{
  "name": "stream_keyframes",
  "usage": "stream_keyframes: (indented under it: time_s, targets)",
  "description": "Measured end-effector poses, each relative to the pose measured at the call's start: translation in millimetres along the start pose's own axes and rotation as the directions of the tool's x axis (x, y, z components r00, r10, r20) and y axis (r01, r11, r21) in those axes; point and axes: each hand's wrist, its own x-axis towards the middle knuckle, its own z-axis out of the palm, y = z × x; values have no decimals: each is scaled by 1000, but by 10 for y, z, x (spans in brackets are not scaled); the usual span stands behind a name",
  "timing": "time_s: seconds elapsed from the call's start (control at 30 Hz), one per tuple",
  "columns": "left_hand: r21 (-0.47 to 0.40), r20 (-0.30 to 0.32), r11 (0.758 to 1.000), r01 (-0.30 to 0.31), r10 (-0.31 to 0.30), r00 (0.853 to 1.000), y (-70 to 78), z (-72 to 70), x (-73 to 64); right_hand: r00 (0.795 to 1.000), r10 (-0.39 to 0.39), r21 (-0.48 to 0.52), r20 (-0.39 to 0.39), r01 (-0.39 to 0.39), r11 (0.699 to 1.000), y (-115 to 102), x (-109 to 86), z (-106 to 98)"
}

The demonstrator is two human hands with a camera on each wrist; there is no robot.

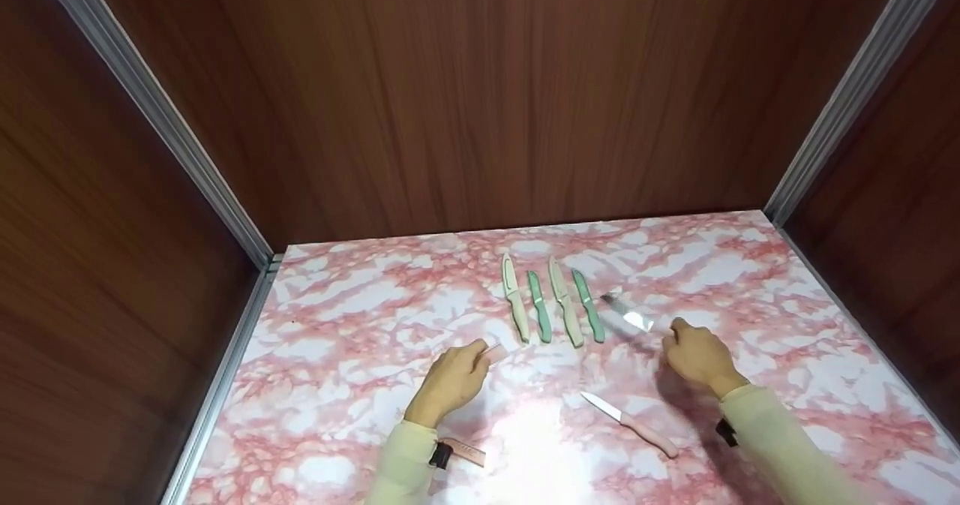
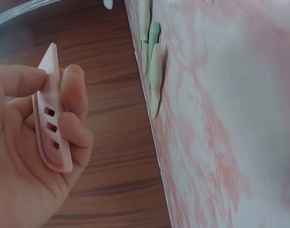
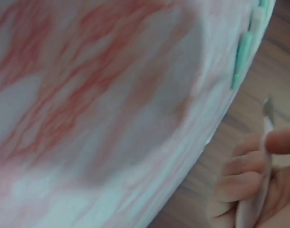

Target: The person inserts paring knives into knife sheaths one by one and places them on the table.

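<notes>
In the head view my left hand (image 1: 450, 381) is to the left of the middle, above the table. Its thumb and fingers grip a pink knife sheath (image 2: 52, 109) with small slots along it, seen closely in the left wrist view. Across from it, my right hand (image 1: 699, 353) holds a knife (image 1: 631, 314) by the handle. The bare, shiny blade points away to the upper left. Fingers wrap the pale handle (image 3: 253, 206) in the right wrist view. Between the hands, a pink-handled paring knife (image 1: 646, 436) lies on the table, its blade bare.
Beyond the hands lie a cream knife (image 1: 517, 310), a green knife (image 1: 540, 310), another cream knife (image 1: 568, 314) and another green one (image 1: 589, 314), side by side. A second pink sheath (image 1: 466, 452) lies by my left wrist. Brown wood panels (image 1: 510, 115) surround the marbled table (image 1: 360, 280).
</notes>
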Motion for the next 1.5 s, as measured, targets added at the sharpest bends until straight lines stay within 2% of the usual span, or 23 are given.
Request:
stream_keyframes:
  time_s: [0.17,0.37,0.47,0.67,0.8,0.93,1.23,1.5]
  targets:
    - [-4,8,1000,-17,18,1000,34,23,28,995,-91,4,-50,92,996,-198,-43,14]
    - [1,25,1000,-28,28,999,84,60,38,975,-197,-6,-107,197,980,-386,-103,42]
    - [-9,40,999,-42,43,998,108,72,40,958,-264,-12,-109,264,964,-453,-127,47]
    - [-43,67,997,-67,70,995,124,85,51,936,-346,0,-65,347,938,-574,-170,35]
    - [-42,64,996,-83,85,994,132,97,59,913,-403,21,-64,405,914,-640,-186,25]
    - [-27,54,995,-101,102,993,146,107,72,900,-433,46,-54,436,899,-708,-199,13]
    - [-52,94,997,-61,66,993,187,114,82,878,-475,24,-64,477,879,-812,-206,2]
    - [-21,70,997,-81,82,994,196,103,81,876,-479,38,-50,481,876,-837,-202,-9]
